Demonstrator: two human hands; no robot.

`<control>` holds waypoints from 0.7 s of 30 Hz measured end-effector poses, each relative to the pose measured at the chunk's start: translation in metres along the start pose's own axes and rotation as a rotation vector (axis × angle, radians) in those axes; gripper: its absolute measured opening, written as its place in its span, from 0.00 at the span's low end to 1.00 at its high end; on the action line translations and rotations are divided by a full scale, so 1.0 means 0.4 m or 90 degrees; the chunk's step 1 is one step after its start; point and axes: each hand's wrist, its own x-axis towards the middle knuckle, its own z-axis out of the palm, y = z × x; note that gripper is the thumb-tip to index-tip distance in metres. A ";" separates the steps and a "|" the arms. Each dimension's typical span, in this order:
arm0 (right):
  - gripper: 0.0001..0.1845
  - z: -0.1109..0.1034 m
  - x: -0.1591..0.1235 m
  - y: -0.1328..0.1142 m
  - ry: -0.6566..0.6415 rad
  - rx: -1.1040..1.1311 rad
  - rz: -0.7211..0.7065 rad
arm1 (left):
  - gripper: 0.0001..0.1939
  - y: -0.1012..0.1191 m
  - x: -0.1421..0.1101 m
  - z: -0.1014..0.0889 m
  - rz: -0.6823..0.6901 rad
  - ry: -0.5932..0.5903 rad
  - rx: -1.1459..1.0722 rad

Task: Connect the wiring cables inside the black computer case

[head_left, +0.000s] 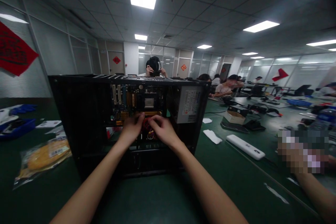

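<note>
At twelve o'clock, the left hand (pixel 133 126) and right hand (pixel 163 128) curl their fingers at bundled wires (pixel 151 134) inside an open computer case (pixel 81 112); whether they pinch them, I cannot tell. A hard tug could work the wires loose or jolt the motherboard (pixel 140 92). The case also houses a power supply (pixel 187 105). At ten, a plastic bag (pixel 24 174) holds something yellow-orange; beyond, a blue tray (pixel 27 126) holds indistinct items. Farther, at one, a cardboard box (pixel 233 118).

Toward seven o'clock, the left hand (pixel 132 128) and right hand (pixel 165 130) partly hide wires (pixel 151 135); at four, pixelation obscures where another person's forearm (pixel 313 189) ends; at nine, the edge crops a blue tray (pixel 27 126).
</note>
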 end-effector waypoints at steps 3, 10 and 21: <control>0.19 0.006 0.005 0.018 -0.056 -0.037 -0.002 | 0.24 -0.001 0.001 -0.006 0.036 0.051 -0.146; 0.18 0.010 0.011 0.024 -0.022 0.052 -0.026 | 0.28 0.024 -0.015 -0.033 0.051 -0.001 -0.249; 0.24 -0.005 0.023 0.008 0.041 0.088 0.028 | 0.29 0.029 -0.033 -0.070 0.081 -0.195 -0.218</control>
